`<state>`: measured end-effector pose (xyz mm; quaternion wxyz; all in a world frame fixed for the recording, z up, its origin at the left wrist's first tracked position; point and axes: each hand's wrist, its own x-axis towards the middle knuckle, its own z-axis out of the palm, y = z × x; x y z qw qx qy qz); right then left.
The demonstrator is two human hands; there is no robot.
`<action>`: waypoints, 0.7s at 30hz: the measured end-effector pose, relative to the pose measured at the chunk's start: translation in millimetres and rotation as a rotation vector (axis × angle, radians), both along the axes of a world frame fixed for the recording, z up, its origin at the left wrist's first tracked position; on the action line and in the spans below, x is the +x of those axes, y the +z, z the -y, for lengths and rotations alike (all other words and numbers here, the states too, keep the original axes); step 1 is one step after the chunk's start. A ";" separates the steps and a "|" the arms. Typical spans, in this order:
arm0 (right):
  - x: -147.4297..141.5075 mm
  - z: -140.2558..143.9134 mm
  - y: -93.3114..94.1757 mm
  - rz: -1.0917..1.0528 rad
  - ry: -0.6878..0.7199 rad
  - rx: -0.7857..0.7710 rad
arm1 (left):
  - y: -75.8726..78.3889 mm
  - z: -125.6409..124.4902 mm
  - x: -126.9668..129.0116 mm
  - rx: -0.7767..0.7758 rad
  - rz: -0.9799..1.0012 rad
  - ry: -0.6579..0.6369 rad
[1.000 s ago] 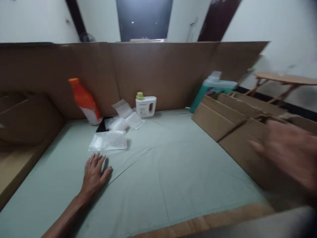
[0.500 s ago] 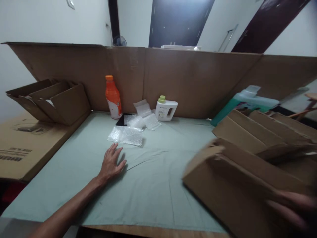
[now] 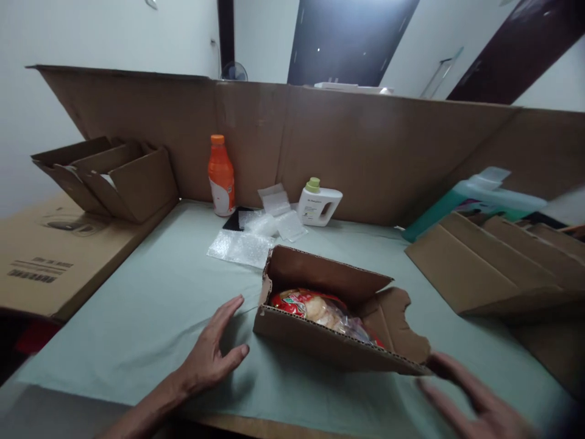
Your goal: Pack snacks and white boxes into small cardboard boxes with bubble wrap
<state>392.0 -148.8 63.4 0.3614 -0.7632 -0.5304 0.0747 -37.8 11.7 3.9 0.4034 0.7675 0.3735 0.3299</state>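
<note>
right hand — blurred, cut off | snack bag — half hidden

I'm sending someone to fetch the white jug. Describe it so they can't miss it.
Follow the tall brown cardboard wall at the back of the pale green cloth. At its foot, right of the orange plastic bottle, stands the small white plastic jug, the only one with a green cap and handle.
</note>
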 end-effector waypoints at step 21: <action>-39.2 -122.7 -55.4 -0.376 0.061 -0.133 | 20.9 -164.6 48.6 0.310 -0.411 0.357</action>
